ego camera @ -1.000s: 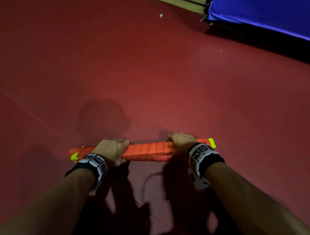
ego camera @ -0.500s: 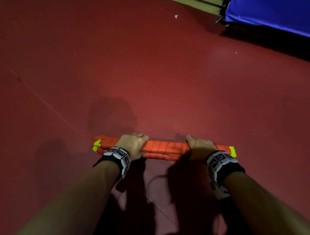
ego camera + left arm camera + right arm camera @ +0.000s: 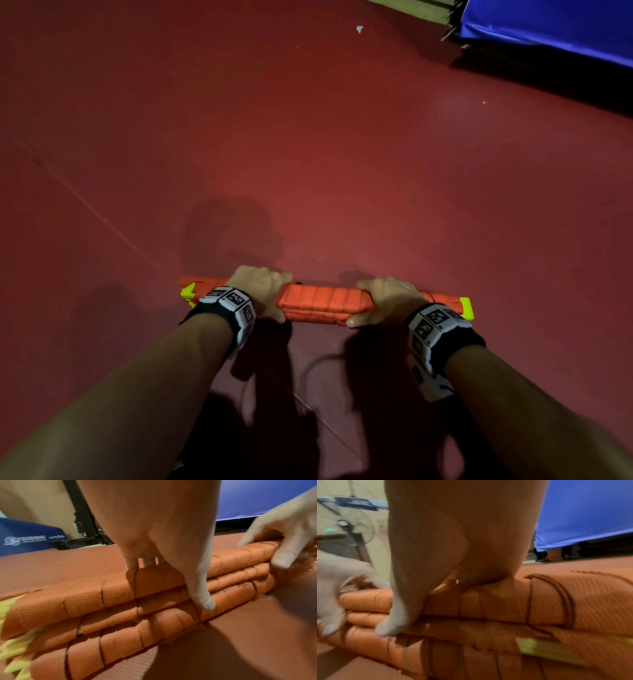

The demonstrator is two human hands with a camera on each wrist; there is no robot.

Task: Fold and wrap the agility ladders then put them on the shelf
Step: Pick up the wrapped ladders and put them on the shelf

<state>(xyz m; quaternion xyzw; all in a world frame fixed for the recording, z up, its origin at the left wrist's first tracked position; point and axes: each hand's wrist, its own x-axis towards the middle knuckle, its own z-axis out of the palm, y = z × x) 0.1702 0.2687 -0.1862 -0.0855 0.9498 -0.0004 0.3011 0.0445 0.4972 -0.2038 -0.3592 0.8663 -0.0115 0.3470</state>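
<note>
No legible text. The dark blue padded mat point(image 3: 25, 539), far left in the left wrist view, bears a white logo and lettering, too blurred to read.

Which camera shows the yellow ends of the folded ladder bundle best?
The head view: yellow ends show at both tips of the ladder bundle. The left wrist view shows only one side's pointed tips, the right wrist view a blurred yellow strip.

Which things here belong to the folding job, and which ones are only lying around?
Part of the job:
- bundled orange ladder, lying on the red floor
- left hand, gripping the bundle
- right hand, gripping the bundle

Just lying about:
- blue mat, far right
- small white scrap on the floor
</note>
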